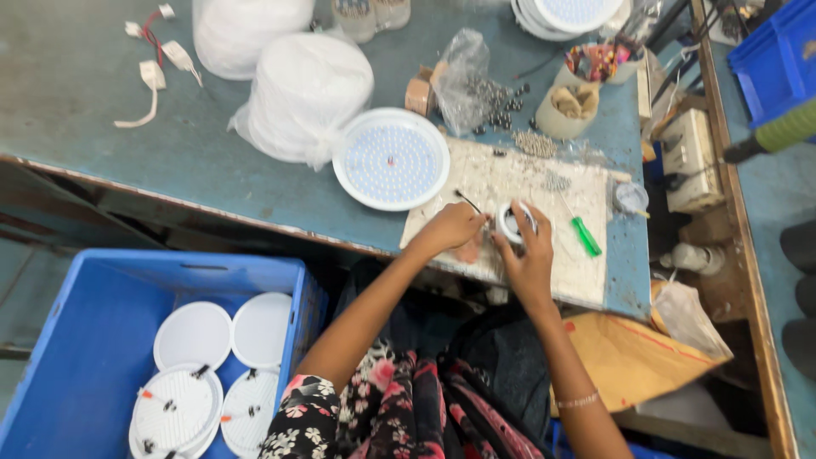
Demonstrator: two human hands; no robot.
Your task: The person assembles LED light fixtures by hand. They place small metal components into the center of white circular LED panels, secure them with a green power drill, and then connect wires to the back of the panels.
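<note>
Nearest you, at your left knee, the blue crate (93, 340) holds finished round white lamp discs (194, 333), some face down with their clips and leads showing, stacked flat so they nest. Above your lap, both hands work on the worn white board (544, 183) at the bench edge, which serves as a pad under the small parts. Your right hand (529, 255) grips a small white ring-shaped part (512, 221), fingers curled over its rim to steady it upright on the board. Your left hand (449, 229) is closed beside it, fingertips pinched together toward the ring; what they pinch is too small to tell. A green-handled screwdriver (585, 236) lies just right of the ring, within easy reach. Beyond your left hand a round white LED panel (391, 159) rests face up, overlapping the board's corner. Farther back stand bagged stacks of white covers (306, 93), a clear bag of dark screws (476, 85) spilled open, and small tubs (571, 106).
</note>
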